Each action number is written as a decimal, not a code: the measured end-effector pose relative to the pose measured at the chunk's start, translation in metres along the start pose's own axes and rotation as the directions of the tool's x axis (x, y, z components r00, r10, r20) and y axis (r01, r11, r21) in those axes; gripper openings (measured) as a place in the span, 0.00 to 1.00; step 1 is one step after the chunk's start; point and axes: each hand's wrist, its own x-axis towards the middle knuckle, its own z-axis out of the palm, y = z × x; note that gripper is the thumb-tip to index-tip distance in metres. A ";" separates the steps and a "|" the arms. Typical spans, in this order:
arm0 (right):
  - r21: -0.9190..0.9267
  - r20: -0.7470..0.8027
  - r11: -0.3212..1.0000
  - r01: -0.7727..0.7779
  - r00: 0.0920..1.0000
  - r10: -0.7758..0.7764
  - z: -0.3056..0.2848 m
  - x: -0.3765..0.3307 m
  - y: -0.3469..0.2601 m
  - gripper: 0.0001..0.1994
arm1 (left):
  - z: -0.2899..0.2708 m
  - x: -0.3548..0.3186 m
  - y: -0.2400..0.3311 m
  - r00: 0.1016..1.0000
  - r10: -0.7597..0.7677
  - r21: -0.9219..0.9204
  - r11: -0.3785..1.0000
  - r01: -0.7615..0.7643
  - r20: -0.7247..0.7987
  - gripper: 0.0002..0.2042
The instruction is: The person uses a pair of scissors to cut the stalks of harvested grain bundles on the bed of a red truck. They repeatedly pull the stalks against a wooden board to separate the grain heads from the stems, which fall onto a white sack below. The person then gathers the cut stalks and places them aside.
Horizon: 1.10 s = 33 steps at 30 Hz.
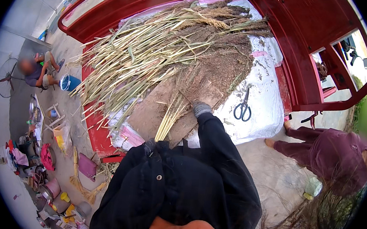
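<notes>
A small bunch of pale sorghum stalks (168, 121) lies over a brown board (144, 114), its seed heads pointing away from me. At the cut ends of that bunch is my left hand (149, 146), dark-gloved and closed around them; the sleeve partly hides its fingers. My right hand (201, 109), in a grey knit glove, is closed beside the seed heads. A thin brown edge or stick reaches out from it, too small to name. Loose brown seed (222, 81) covers the sheet beyond. Black-handled scissors (243, 107) rest on the white sheet (264, 95), right of my right hand.
A large pile of cut stalks (140, 55) fills the left of the red cart bed (88, 126). Raised red side rails (281, 25) border it. Someone in purple clothes (333, 154) is at the right. Another person (44, 70) sits far left by a blue bucket (69, 82).
</notes>
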 end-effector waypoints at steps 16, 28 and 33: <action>0.251 0.208 0.804 0.540 0.781 -0.589 0.037 -0.047 -0.017 0.13 | 0.014 -0.030 0.047 0.993 -0.083 -0.011 0.996 0.085 0.079 0.23; -0.024 -0.121 0.998 -0.065 0.991 0.061 -0.062 0.054 0.058 0.14 | 0.008 -0.015 0.024 1.000 -0.016 -0.003 1.000 0.016 0.025 0.23; 0.009 -0.301 1.000 -0.027 0.953 0.028 -0.044 -0.054 0.027 0.14 | 0.011 0.013 0.018 0.999 0.041 -0.027 0.999 -0.041 -0.010 0.23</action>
